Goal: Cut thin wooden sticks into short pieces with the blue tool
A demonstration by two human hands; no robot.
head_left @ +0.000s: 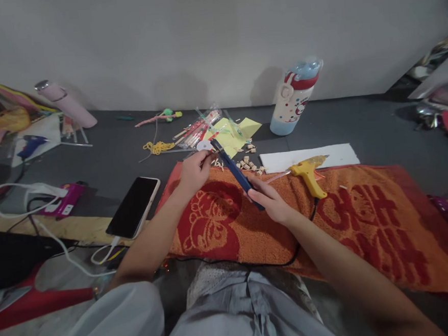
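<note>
My right hand (pixel 271 198) is wrapped round the lower end of a long dark-blue tool (pixel 235 171), which slants up and to the left over the orange towel (pixel 267 236). Its exact kind is hard to make out. Close to the tool's upper tip, my left hand (pixel 194 171) has its fingers pinched together; what they hold is too small to name. Small wooden pieces (pixel 246 164) are scattered just beyond the hands, beside yellow paper (pixel 227 137). A yellow hot glue gun (pixel 305 173) lies to the right, its nozzle over a white strip (pixel 342 154).
A cartoon water bottle (pixel 294 101) stands at the back right, and a pink flask (pixel 68 104) leans at the back left. On the left lie a phone (pixel 132 207) on a charging cable, a purple power strip (pixel 67 199) and a blue glue gun (pixel 31 145). Yellow string (pixel 158 148) is near the middle.
</note>
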